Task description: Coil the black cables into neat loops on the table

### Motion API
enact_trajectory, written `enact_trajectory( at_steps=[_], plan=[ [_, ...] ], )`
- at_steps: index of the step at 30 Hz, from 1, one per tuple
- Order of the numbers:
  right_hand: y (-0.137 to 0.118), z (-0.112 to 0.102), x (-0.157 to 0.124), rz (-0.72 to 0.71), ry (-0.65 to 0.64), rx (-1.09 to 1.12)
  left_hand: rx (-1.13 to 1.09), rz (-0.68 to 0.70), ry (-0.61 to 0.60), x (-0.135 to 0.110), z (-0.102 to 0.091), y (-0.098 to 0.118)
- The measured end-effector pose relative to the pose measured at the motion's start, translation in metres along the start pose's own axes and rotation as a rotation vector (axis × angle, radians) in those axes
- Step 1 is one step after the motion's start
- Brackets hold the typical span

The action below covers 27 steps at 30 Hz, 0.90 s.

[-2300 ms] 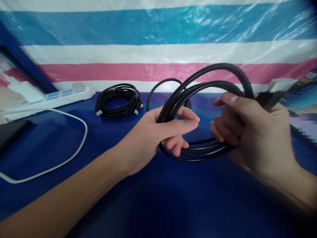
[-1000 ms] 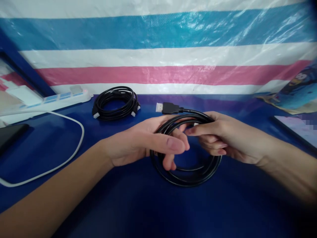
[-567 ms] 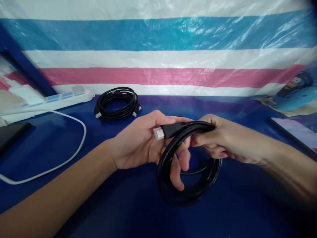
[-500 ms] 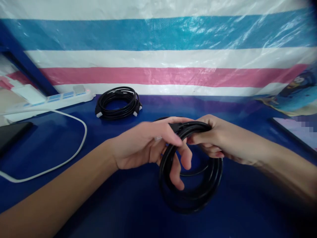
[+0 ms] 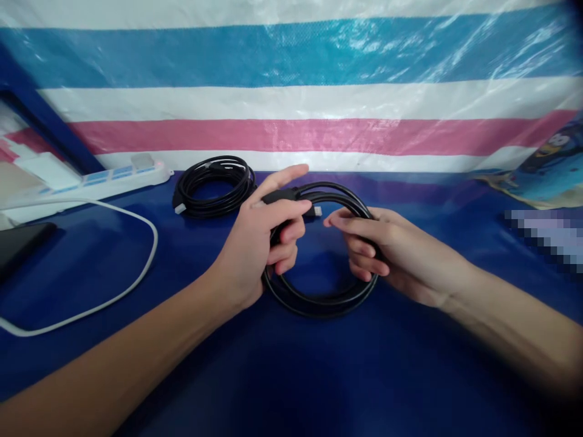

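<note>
Between my hands is a coiled black cable, its loops forming a ring above the blue table. My left hand is wrapped around the ring's left side, with the index finger stretched out and the thumb lying over the cable near a black plug. A second plug end with a pale tip shows inside the ring, just past the left fingers. On the right side of the ring, my right hand has its fingers curled around the loops. Behind my left hand, another coiled black cable with a pale-tipped connector lies on the table.
A white power strip with plugged-in adapters runs along the back left. A white cord curves over the blue table beside a dark flat object. A striped plastic sheet hangs behind; a blue printed bag stands at right.
The held coil has moved left and up and its ring looks rounder. My hands have moved apart to opposite sides of it. The left fingers have curled around the loops.
</note>
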State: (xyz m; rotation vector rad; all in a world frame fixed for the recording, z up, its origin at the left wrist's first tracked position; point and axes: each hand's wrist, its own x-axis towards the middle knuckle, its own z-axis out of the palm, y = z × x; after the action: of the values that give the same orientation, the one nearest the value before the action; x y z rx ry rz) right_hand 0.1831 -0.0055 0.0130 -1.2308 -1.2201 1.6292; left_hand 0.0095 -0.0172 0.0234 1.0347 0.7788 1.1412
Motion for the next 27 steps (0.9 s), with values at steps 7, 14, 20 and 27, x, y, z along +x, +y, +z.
enact_trajectory(
  at_steps=[7, 14, 20, 27],
  plan=[
    [-0.011, -0.015, -0.003, -0.227, 0.048, -0.223, -0.188, -0.215, -0.366, 0.004, -0.009, 0.015],
    [-0.016, -0.009, -0.016, -0.635, 0.091, -0.682, 0.088, -0.464, -0.439, -0.008, 0.002, 0.014],
    [-0.004, 0.0, -0.009, -0.289, -0.001, -0.136, 0.245, -0.083, -0.068, -0.001, -0.002, -0.001],
    [-0.001, 0.006, -0.006, -0.1, -0.1, 0.337, -0.026, -0.014, 0.086, 0.007, -0.002, -0.002]
  ],
)
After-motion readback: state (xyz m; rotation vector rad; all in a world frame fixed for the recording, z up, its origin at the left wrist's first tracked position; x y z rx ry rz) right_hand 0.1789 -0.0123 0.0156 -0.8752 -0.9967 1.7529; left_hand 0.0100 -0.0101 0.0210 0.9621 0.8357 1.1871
